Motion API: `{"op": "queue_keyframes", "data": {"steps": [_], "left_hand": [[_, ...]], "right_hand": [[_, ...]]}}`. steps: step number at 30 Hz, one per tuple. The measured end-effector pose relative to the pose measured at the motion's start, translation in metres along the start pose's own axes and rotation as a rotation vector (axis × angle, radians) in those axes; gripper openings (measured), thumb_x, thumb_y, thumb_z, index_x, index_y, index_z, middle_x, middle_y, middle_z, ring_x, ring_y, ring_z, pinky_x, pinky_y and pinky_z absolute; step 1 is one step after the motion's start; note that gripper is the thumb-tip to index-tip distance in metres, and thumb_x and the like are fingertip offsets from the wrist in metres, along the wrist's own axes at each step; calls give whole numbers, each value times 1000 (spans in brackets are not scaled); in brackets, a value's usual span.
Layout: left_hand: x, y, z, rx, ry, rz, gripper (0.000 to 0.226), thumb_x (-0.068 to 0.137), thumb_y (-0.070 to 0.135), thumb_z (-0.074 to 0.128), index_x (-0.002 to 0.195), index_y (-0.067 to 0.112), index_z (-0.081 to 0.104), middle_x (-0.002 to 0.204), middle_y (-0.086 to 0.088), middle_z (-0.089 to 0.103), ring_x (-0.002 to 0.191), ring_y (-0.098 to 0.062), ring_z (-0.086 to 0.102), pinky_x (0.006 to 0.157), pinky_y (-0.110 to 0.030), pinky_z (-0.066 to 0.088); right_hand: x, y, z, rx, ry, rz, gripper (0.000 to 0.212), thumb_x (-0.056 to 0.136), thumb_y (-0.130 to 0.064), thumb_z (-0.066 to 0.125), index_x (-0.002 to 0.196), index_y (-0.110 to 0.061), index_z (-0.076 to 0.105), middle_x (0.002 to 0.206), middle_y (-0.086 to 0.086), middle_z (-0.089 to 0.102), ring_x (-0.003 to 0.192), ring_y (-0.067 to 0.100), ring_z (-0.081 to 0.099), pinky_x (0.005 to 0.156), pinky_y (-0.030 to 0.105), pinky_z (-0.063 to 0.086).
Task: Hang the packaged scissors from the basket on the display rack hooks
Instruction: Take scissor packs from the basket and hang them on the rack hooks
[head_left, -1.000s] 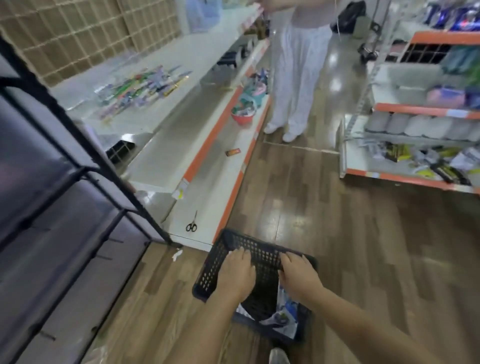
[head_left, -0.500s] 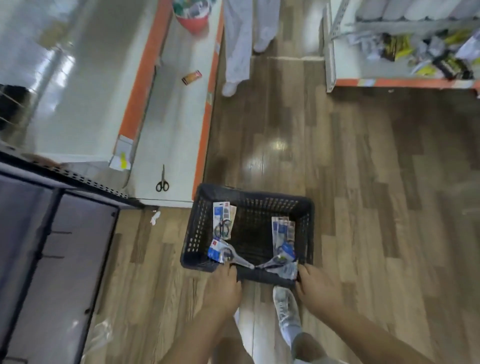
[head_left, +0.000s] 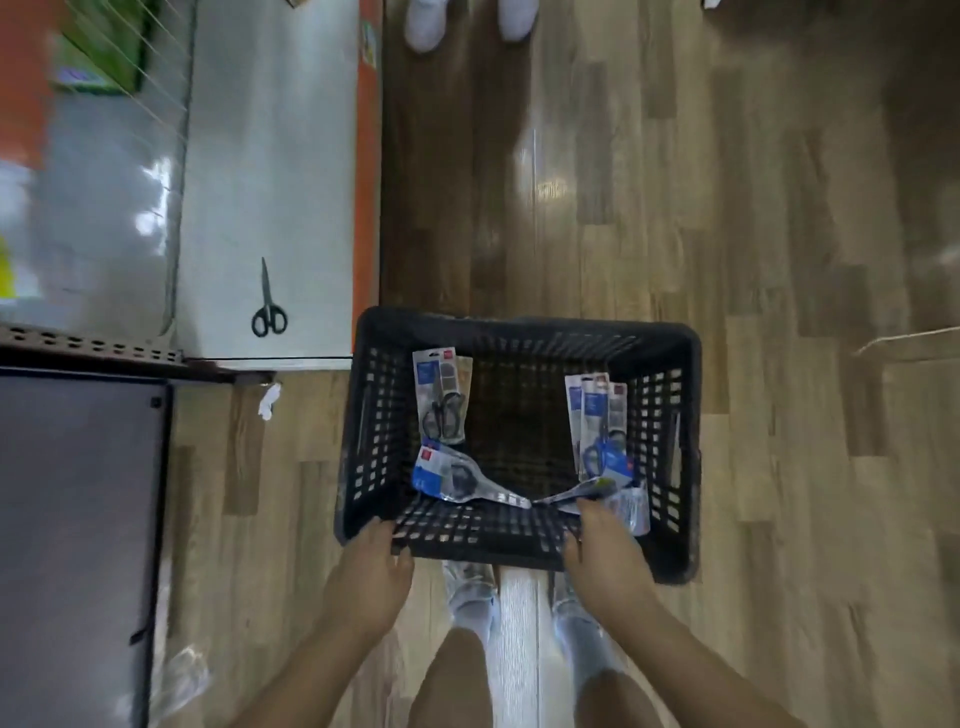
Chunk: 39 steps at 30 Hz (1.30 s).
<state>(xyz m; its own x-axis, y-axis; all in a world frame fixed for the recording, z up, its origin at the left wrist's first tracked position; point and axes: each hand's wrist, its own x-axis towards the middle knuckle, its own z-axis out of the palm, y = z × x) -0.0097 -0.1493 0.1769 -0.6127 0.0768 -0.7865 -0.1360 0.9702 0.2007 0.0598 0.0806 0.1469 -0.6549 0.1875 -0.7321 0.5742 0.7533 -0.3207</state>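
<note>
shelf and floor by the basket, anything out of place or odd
Yes. One unpackaged pair of black scissors lies loose on the white bottom shelf, while the rest sit packaged in the basket. A crumpled white scrap also lies on the wood floor beside the shelf corner.

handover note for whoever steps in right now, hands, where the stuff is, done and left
Left hand: grips the basket at its near rim.
Right hand: on the near rim too, fingers reaching inside by a pack; whether it holds the pack cannot be told.
Basket: on the floor by the low shelf.
Packaged scissors: all in the basket, black pair at left, a flat pack below it, a blue stack at right.
Loose scissors: lie on the shelf.
Done: nothing hung. Left: every pack; no hooks in view.
</note>
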Motion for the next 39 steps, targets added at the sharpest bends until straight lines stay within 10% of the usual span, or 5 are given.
{"op": "queue_keyframes", "data": {"steps": [9,17,22,27,39], "left_hand": [[125,-6,88,-86,11,-14,35,95,22,49,126,7,47,123,-5,49,114,-21,49,86,-27,38],[238,-43,141,-261,71,-91,12,89,13,52,77,12,53,78,-3,55,69,-19,52,54,-25,34],[292,-76,163,-242,52,-111,5,85,8,58,87,6,55,99,-15,61,88,-29,58,69,-30,43],[319,-95,177,-250,-79,-297,46,85,17,63,128,4,50,126,-15,55,113,-30,53,87,-30,43],[320,-92,176,-295,-133,-348,29,87,13,62,113,1,59,109,-8,60,109,-28,56,80,-28,41]], "right_hand": [[86,48,66,-64,-39,-19,42,99,-24,37,139,-15,33,137,3,42,123,19,43,99,27,34],[205,41,156,-28,-163,-157,52,98,-30,43,144,-12,28,140,10,39,127,26,39,102,35,37],[271,19,204,-36,-206,-254,50,97,-29,47,141,-10,34,136,11,43,122,26,44,99,34,40],[297,7,233,-116,-191,-290,54,90,-37,57,134,-10,41,132,12,36,119,27,44,96,33,40],[272,0,253,-176,-22,-375,48,87,-35,60,127,-17,41,131,6,33,116,23,38,95,31,35]]}}
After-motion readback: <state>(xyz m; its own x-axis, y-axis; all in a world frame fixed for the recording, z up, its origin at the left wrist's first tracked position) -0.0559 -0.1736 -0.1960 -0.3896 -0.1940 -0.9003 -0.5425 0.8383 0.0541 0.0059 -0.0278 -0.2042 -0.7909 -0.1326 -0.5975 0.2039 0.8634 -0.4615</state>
